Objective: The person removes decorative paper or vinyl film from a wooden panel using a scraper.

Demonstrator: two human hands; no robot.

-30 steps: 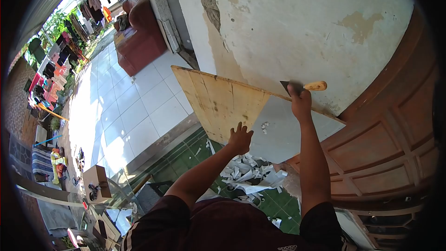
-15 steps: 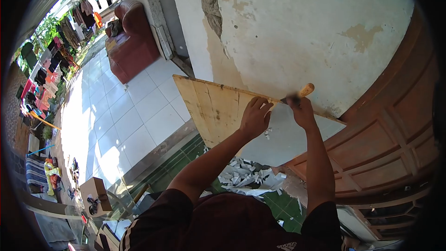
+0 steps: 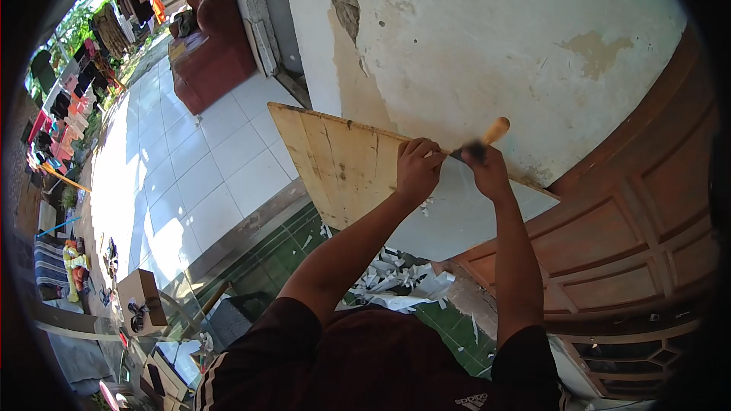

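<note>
A wooden board (image 3: 335,156) leans at a slant against the wall, bare yellowish wood on its left and a pale grey-white layer (image 3: 464,209) on its right. My left hand (image 3: 419,170) is closed over the board's upper edge, fingers bent, close to where wood and pale layer meet. In my right hand (image 3: 489,175) is a scraper (image 3: 496,131), its wooden handle pointing up and right. The dark blade end lies at the board's upper edge, near my left fingers; a blurred dark patch partly hides it. Small white scraps cling to the pale face below.
White peeled scraps (image 3: 403,278) lie heaped on the green tiled floor (image 3: 285,255) below the board. A carved wooden door (image 3: 609,236) stands at right, a stained wall (image 3: 487,46) behind. A red-brown armchair (image 3: 217,53) sits on white tiles; a cardboard box (image 3: 142,301) is at lower left.
My view has shifted slightly, so the scene sits higher and further left. My left hand has closed more over the board's edge. The scraper's handle is tilted more upright.
</note>
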